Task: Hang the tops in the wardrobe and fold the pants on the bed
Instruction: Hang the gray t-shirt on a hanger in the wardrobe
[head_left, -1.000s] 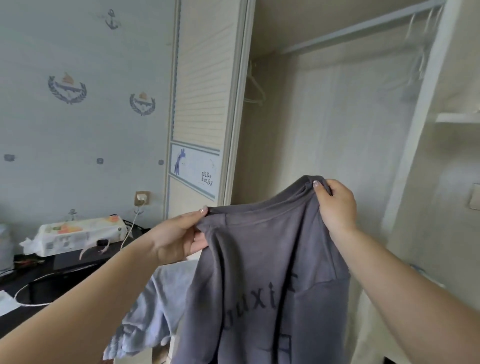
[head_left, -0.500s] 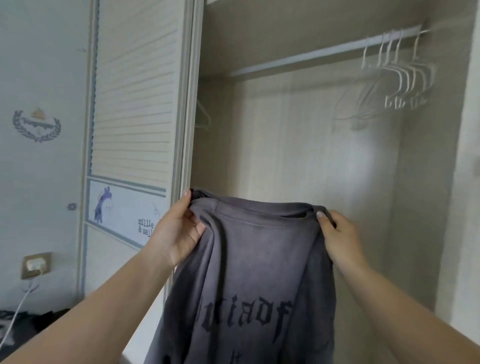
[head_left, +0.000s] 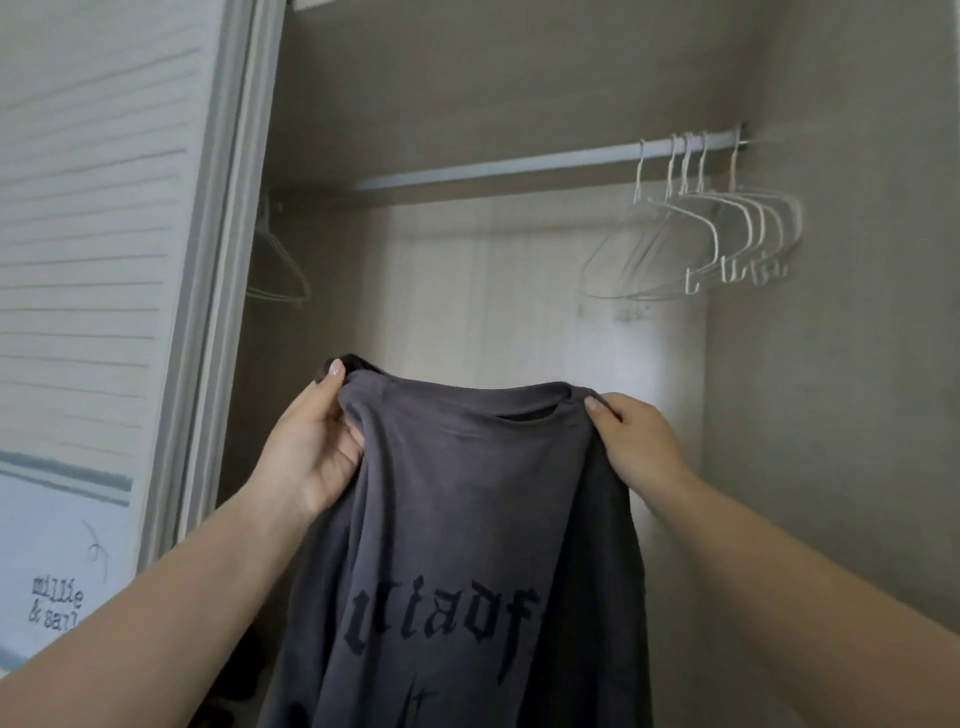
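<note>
Fingers, left hand (head_left: 311, 447): curled and pinching the top edge of the dark grey T-shirt (head_left: 467, 519) at its left shoulder, thumb tip up on the front of the cloth, the other fingers tucked behind the fabric.

Fingers, right hand (head_left: 631, 441): folded over the shirt's right shoulder beside the neckline, thumb pressing the front, the rest hidden behind the cloth.

Dark grey T-shirt: held up between both hands, stretched across at the shoulders, neck opening gaping slightly near the right hand. Body hangs straight down out of the bottom of the view. Black gothic lettering (head_left: 447, 623) printed across the front. The shirt is in front of the open wardrobe, below the rail, on no hanger.

Forearms: both bare, reaching up from the lower corners.

Wardrobe rail (head_left: 519, 166): pale bar across the upper interior, well above the shirt.

White wire hangers (head_left: 727, 234): a bunch of bare hangers, crowded at the rail's right end.

Single hanger (head_left: 275, 265): at the far left, partly behind the door frame.

Sliding door (head_left: 104, 234): left of the opening, pale slatted panel, with a printed panel (head_left: 57, 571) below bearing small dark script.
</note>
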